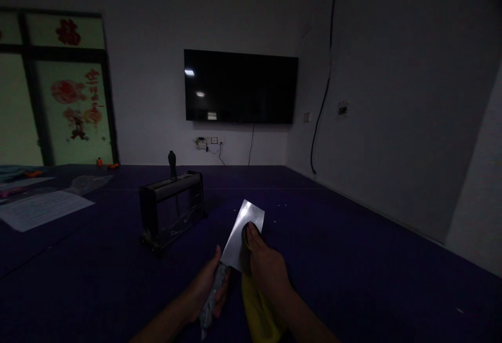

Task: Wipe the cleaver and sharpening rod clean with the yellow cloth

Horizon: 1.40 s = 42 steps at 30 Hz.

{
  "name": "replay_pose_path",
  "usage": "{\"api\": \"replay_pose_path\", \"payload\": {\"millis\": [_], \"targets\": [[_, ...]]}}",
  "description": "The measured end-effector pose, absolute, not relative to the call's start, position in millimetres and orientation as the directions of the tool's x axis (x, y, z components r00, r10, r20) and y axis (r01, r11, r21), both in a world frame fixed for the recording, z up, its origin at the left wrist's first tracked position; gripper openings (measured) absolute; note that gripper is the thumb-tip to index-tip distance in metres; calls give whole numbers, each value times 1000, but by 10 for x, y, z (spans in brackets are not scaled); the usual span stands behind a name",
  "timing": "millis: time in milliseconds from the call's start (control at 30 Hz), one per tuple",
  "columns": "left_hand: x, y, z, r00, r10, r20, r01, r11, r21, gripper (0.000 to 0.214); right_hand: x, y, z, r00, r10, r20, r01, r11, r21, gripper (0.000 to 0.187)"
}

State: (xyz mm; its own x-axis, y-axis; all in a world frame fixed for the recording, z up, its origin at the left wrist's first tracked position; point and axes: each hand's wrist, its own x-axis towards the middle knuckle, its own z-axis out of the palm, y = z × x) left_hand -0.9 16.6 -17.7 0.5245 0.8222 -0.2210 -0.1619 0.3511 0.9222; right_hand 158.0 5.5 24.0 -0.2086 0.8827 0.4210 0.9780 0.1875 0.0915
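A cleaver with a wide shiny blade (237, 230) is held up in front of me, tilted with its tip away and to the right. My left hand (202, 288) is closed around its grey, mottled handle (212, 298), thumb lying near the base of the blade. In my right hand (269, 262) is a cloth, yellow with a dark grey side (259, 309). The fingers press the cloth against the right part of the blade, and its yellow end hangs down below. Part of the blade is hidden behind the cloth and fingers.
A black-framed knife stand (172, 207) with see-through sides is left of the cleaver, a black handle (171, 162) rising from it. Printed paper (43, 209) and clear plastic (88, 183) lie farther left on the dark blue surface (353, 259). Small white bits are scattered beyond the blade.
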Motion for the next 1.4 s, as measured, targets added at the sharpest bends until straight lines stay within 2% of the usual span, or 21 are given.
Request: {"api": "replay_pose_path", "payload": {"millis": [333, 667, 833, 1100, 1267, 1400], "targets": [[31, 133, -171, 487, 842, -231, -61, 297, 953, 71, 1536, 74, 202, -268, 842, 468, 963, 240, 120, 66], [33, 125, -180, 462, 850, -255, -94, 332, 938, 71, 1492, 55, 191, -371, 817, 441, 927, 356, 120, 72], [2, 156, -164, 498, 836, -230, -191, 364, 911, 69, 1504, 33, 214, -344, 838, 425, 939, 318, 132, 73], [-35, 233, -155, 497, 845, -195, -341, 397, 852, 69, 1547, 71, 194, -261, 881, 394, 965, 252, 76, 73], [-25, 209, -147, 494, 847, -198, -340, 397, 852, 68, 1506, 27, 205, -245, 901, 358, 969, 212, 129, 66], [-16, 193, -148, 498, 844, -201, -327, 397, 858, 69, 1441, -30, 211, -279, 901, 332, 959, 243, 144, 70]]}}
